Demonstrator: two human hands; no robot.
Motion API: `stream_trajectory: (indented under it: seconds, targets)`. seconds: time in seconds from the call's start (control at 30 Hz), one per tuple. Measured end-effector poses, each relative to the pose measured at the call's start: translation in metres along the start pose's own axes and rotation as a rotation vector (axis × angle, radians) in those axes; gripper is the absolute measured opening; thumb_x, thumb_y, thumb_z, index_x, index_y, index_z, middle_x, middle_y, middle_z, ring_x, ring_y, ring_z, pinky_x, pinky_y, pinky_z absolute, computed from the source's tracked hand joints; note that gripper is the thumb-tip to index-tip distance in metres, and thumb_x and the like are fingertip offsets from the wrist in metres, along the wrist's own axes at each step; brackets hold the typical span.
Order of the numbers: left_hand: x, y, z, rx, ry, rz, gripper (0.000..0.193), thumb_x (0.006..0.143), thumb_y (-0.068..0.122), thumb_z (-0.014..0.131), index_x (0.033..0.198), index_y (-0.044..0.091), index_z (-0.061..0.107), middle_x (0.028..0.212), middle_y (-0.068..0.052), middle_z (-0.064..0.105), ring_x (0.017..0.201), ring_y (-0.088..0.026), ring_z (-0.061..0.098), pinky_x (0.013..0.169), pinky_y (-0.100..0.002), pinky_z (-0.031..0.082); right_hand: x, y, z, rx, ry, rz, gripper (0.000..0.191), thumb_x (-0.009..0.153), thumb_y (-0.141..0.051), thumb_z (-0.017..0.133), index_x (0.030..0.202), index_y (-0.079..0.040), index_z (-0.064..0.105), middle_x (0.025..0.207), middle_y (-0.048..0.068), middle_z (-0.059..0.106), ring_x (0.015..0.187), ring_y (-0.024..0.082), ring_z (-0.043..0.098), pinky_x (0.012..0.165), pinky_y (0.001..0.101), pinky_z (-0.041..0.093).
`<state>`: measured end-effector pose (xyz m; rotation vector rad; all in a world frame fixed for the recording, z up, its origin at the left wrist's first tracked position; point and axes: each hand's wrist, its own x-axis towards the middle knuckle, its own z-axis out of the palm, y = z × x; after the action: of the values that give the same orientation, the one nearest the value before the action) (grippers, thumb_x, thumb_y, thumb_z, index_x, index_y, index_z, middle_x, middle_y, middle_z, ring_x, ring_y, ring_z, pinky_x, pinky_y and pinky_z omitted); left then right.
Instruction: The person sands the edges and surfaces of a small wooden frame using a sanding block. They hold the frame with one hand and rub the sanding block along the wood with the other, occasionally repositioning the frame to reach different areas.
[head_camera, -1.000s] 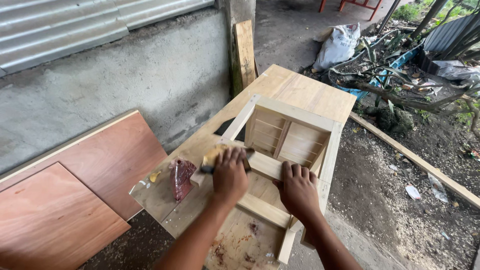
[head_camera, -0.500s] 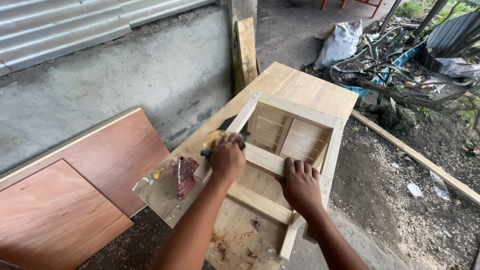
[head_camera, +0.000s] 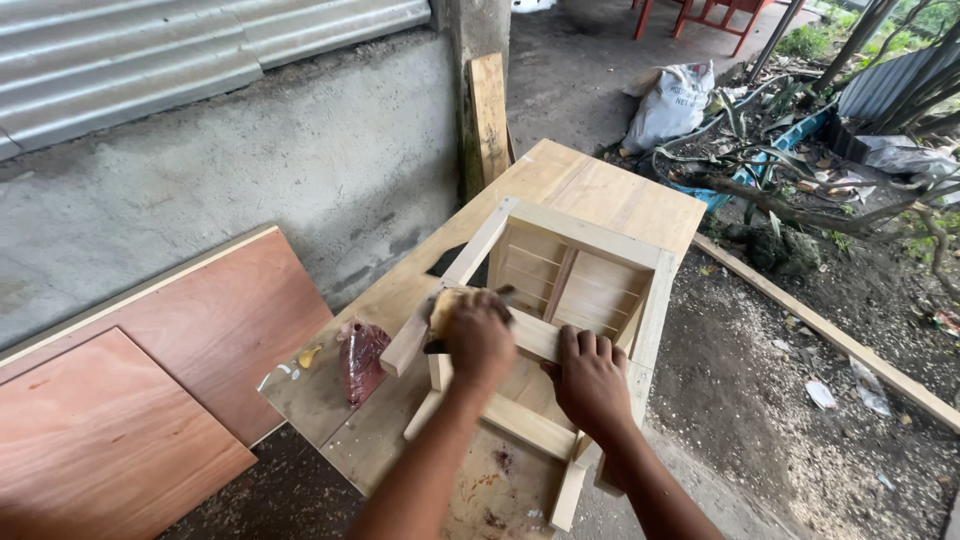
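Head view: my left hand (head_camera: 480, 335) is closed on a yellow pad (head_camera: 441, 310), rubbing the cross rail (head_camera: 535, 338) of the wooden frame (head_camera: 600, 262) on the workbench (head_camera: 620, 200); my right hand (head_camera: 590, 380) lies flat, steadying that rail. Step judged: sanding. Next stroke needs even pressure

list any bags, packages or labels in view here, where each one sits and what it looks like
White sack: on the ground beyond the far end of the workbench, slumped and lumpy, white with faint dark print.
Small plastic bag: on the workbench just left of the left hand, clear, crumpled, filled with something dark red.
No signs or screens are visible.
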<state>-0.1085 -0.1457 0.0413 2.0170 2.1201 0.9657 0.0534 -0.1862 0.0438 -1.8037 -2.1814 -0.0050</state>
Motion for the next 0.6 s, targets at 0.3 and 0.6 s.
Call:
stream_trajectory:
  seconds: [0.3, 0.6]
  targets:
    - [0.015, -0.022, 0.013, 0.234, -0.144, 0.137, 0.044, 0.109, 0.037, 0.052, 0.134, 0.002, 0.060, 0.142, -0.020, 0.059, 0.136, -0.029, 0.052, 0.121, -0.053, 0.032, 0.003, 0.005, 0.001, -0.031, -0.064, 0.020, 0.058, 0.097, -0.046, 0.056, 0.139, -0.006, 0.044, 0.122, 0.018, 0.059, 0.117, 0.036, 0.056, 0.107, 0.0520, 0.037]
    - [-0.001, -0.003, 0.025, 0.250, 0.050, 0.291, 0.041, 0.090, 0.029, 0.055, 0.119, 0.001, 0.065, 0.121, -0.018, 0.068, 0.113, -0.030, 0.063, 0.098, -0.049, 0.045, 0.004, 0.003, -0.001, -0.022, -0.018, -0.006, 0.054, 0.095, -0.044, 0.057, 0.134, -0.007, 0.047, 0.120, 0.018, 0.061, 0.116, 0.037, 0.058, 0.104, 0.0536, 0.039]
